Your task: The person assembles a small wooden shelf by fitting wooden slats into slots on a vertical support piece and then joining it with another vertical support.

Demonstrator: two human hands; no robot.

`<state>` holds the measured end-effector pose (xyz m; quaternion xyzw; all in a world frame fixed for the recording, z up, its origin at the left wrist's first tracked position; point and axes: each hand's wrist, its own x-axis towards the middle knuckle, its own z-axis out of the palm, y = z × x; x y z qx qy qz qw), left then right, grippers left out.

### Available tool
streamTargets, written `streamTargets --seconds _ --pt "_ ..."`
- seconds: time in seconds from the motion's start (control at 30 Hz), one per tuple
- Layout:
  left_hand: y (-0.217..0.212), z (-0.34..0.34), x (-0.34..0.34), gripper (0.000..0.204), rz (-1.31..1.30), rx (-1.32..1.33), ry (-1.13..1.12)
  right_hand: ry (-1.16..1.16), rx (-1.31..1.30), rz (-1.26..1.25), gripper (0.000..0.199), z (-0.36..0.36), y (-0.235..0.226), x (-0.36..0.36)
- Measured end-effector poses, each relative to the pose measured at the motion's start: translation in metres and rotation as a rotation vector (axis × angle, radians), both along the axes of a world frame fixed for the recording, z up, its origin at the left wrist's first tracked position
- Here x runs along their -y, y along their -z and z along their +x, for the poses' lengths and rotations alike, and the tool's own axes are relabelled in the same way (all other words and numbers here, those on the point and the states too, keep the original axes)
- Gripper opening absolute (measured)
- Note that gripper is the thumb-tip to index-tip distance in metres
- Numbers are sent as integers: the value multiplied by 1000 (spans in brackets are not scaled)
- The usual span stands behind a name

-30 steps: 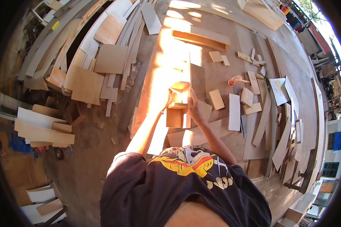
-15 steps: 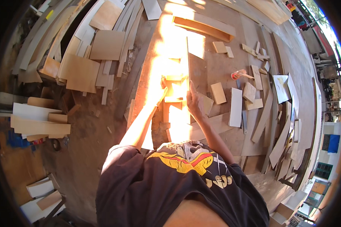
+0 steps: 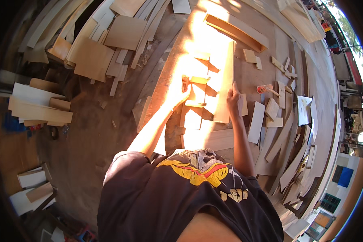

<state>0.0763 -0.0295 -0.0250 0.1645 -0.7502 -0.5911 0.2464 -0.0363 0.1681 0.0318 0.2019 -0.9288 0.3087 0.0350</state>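
In strong sunlight, a wooden frame with short crosspieces (image 3: 199, 80) lies on the work surface in front of me. My left hand (image 3: 183, 93) is closed at the frame's left side, beside the middle crosspiece; glare hides part of the fingers. Just right of the frame, my right hand (image 3: 233, 99) grips the edge of a long flat wooden board (image 3: 225, 84), near its closer end. A gap now separates the board from the crosspieces, whose shadows fall across it.
Beyond stands a long narrow wooden box (image 3: 236, 32). To the right are small wood blocks (image 3: 272, 109), a white strip (image 3: 256, 122), a red-and-white container with a stick (image 3: 265, 88) and leaning offcuts (image 3: 296, 161). Stacked panels (image 3: 93, 56) fill the far left.
My right hand has moved right with the long board, drawing it away from the frame and turning its broad face upward. My left hand stays at the frame. The whole view has shifted slightly.
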Motion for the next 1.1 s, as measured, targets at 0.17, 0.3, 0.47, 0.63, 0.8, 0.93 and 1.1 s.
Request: streamTargets --seconds 0.17,0.3,0.47,0.63,0.8,0.93,1.1 --pt "0 5 5 33 77 -39 -31 -217 -407 54 38 14 -41 41" --pt "-10 5 -3 34 122 -102 -43 -189 54 -206 25 23 11 64" --pt "-21 9 6 31 -5 -62 -80 -137 297 -641 14 29 30 82" --pt "-31 7 4 30 -113 26 -84 -41 541 -705 29 20 45 74" --pt "14 2 0 37 -220 -19 -169 -171 495 -307 32 3 44 67" --pt "19 -1 -1 40 -109 -46 -121 -245 454 -63 33 -6 28 70" --pt "2 2 1 40 -138 53 -102 -261 266 39 26 -16 28 75"
